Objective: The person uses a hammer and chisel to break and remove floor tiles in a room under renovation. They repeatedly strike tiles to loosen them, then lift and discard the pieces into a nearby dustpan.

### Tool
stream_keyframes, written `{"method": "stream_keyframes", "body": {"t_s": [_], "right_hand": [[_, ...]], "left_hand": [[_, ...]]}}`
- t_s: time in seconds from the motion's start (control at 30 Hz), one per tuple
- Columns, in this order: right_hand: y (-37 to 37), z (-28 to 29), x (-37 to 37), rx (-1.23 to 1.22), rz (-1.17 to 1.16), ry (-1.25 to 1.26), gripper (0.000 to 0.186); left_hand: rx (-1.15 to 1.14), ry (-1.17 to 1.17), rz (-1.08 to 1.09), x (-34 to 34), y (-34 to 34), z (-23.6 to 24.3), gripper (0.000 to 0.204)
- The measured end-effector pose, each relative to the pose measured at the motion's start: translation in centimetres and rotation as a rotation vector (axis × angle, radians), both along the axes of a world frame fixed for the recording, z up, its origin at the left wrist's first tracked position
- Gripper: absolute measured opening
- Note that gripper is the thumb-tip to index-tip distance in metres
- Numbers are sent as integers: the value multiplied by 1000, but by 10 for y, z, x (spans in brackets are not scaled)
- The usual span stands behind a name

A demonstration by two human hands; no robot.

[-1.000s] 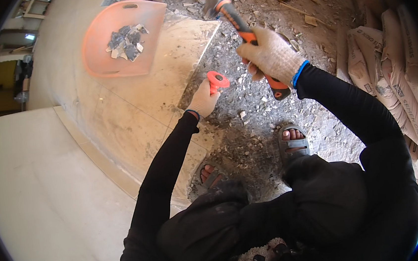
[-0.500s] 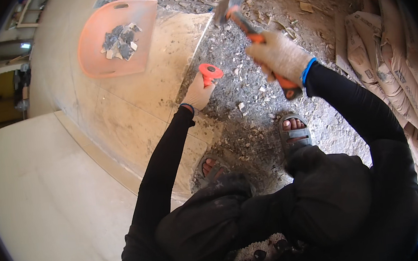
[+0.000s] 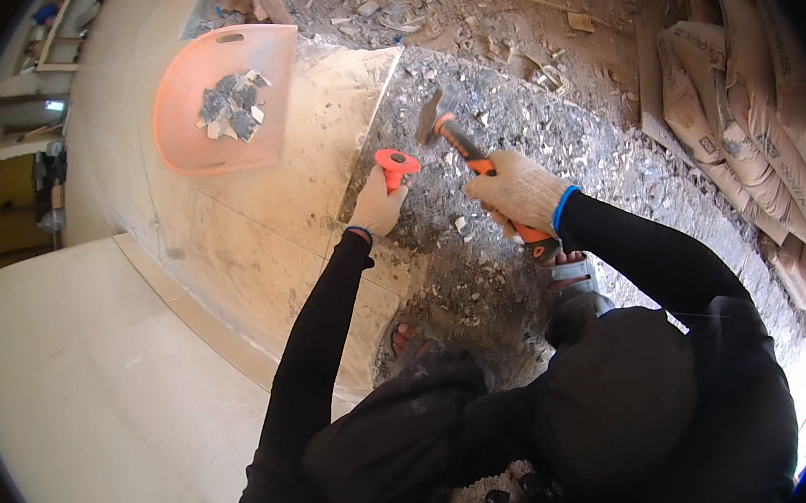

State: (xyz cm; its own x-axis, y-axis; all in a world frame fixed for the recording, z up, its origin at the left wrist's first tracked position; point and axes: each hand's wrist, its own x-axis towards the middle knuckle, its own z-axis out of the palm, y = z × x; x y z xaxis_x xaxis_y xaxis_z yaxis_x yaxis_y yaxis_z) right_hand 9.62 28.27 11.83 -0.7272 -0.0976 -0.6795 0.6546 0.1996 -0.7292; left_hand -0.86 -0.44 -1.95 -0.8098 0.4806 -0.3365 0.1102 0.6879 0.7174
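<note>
My left hand (image 3: 377, 206), in a pale work glove, is wrapped round a chisel (image 3: 398, 163) with a round red hand guard and a dark striking end facing up. The chisel's lower part is hidden below the guard and hand, close to the edge of the beige floor tiles (image 3: 283, 200). My gloved right hand (image 3: 520, 189) grips a hammer (image 3: 460, 141) by its orange and black handle. The hammer's dark head is up and to the right of the chisel, apart from it. Grey broken floor (image 3: 496, 114) with pale chips lies under both tools.
An orange plastic scoop-shaped tray (image 3: 170, 114) holding broken tile pieces (image 3: 234, 108) rests on the tiles at the far left. Stacked paper sacks (image 3: 746, 116) line the right side. Rubble and wood scraps (image 3: 367, 5) lie at the back. My sandalled feet (image 3: 411, 339) stand close to the work.
The hammer and my right hand have come down and to the left, nearer the chisel. My left hand keeps its hold on the chisel. The whole view has shifted slightly.
</note>
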Motion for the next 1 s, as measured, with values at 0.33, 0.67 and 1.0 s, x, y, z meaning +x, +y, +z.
{"method": "stream_keyframes", "body": {"t_s": [0.33,0.67,1.0], "right_hand": [[-1,38,-28,47,-440,366,47],[-25,5,21,47,-151,62,34],[-17,-30,41,184,108,-5,40]], "left_hand": [[295,-151,163,-12,-12,12,42],[180,-101,163,-2,6,28,25],[350,-309,423,25,4,33,19]]}}
